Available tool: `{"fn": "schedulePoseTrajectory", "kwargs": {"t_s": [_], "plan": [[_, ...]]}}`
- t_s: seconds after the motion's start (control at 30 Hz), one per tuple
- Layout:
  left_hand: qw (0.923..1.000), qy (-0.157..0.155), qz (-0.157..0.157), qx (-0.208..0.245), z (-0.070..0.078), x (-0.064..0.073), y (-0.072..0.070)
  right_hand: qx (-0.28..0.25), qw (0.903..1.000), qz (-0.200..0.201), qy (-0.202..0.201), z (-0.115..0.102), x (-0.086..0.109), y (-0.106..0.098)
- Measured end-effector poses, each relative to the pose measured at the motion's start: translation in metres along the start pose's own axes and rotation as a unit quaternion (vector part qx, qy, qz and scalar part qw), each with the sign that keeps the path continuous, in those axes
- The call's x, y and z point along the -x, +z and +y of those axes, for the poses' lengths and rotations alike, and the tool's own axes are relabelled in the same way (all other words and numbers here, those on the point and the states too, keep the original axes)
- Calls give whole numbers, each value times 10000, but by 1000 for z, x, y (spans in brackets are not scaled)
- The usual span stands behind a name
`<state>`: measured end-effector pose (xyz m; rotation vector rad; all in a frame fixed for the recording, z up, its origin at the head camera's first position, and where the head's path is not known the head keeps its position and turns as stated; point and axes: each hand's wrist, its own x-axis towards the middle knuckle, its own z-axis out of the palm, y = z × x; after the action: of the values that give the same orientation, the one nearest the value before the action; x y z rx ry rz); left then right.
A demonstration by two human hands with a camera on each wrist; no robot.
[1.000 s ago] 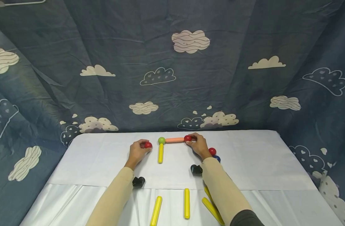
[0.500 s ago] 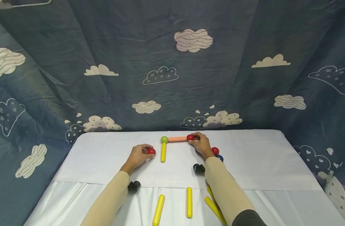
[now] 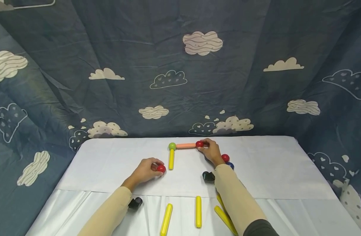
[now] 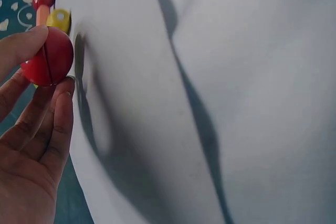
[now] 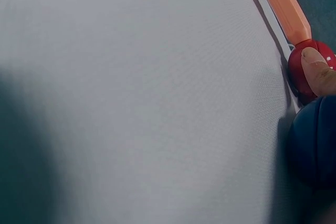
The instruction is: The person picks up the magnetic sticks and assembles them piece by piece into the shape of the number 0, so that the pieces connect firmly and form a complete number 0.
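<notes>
Left hand [image 3: 146, 169] pinches a glossy red ball [image 4: 59, 59], right hand [image 3: 211, 151] a second ball [image 3: 199, 144] joining a faceted, perhaps plastic rod [image 5: 285, 6].

Left hand [image 3: 146, 168] pinches, left of the green ball [image 3: 172, 146] and nearer the camera; right hand [image 3: 210, 150] pinches to that ball's right; left forearm [image 3: 108, 209] and right forearm [image 3: 236, 198] slant inward.

Red ball [image 3: 161, 168] front-left of green ball [image 3: 172, 146]: smooth, glossy
Orange stick [image 3: 185, 146] right of green ball: plastic-looking
Tablecloth [image 3: 263, 170] under green ball: matt
</notes>
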<state>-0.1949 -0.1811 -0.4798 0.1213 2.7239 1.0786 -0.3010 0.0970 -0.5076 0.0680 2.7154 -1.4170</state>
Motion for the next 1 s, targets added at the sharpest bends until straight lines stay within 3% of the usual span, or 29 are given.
{"fn": "schedulePoseTrajectory", "kwargs": {"t_s": [0.3, 0.57, 1.0], "plan": [[9988, 286, -385, -34, 12, 2, 6, -6, 10000, -23, 38, 4, -3, -1], [9991, 153, -374, -135, 13, -2, 10, -36, 10000, -57, 58, 3, -4, 2], [9974, 445, -560, 6, 12, -4, 13, -84, 9999, -57, 84, 3, -4, 2]]}}
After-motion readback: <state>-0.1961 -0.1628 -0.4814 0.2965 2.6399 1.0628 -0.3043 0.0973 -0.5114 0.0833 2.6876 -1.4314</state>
